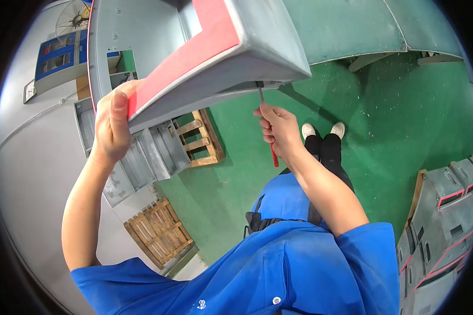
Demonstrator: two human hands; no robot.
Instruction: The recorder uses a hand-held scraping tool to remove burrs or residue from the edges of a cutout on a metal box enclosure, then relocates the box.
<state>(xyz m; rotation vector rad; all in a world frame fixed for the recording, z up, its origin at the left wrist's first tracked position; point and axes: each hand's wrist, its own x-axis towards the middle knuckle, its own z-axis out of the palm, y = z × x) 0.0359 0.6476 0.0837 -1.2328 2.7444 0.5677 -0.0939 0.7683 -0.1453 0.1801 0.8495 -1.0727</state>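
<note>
A large grey metal housing [270, 44] with a broad red-pink strip [186, 59] along its rim fills the upper middle. My left hand [113, 122] is closed round the strip's left corner, thumb on the outside. Below the housing's underside, my right hand [279, 127] grips a red-handled tool [275, 155] with a slim metal shaft. The shaft points upward, and its dark end reaches a recess in the underside. That end is partly hidden, so I cannot tell what kind of tool it is.
Green metal panels [347, 26] stand at the upper right. Grey metal parts [155, 152] rest by a wooden pallet [211, 137] at left; another pallet [160, 231] lies lower down. Pink-edged grey housings [441, 226] are stacked at right. A fan [74, 22] stands at the upper left.
</note>
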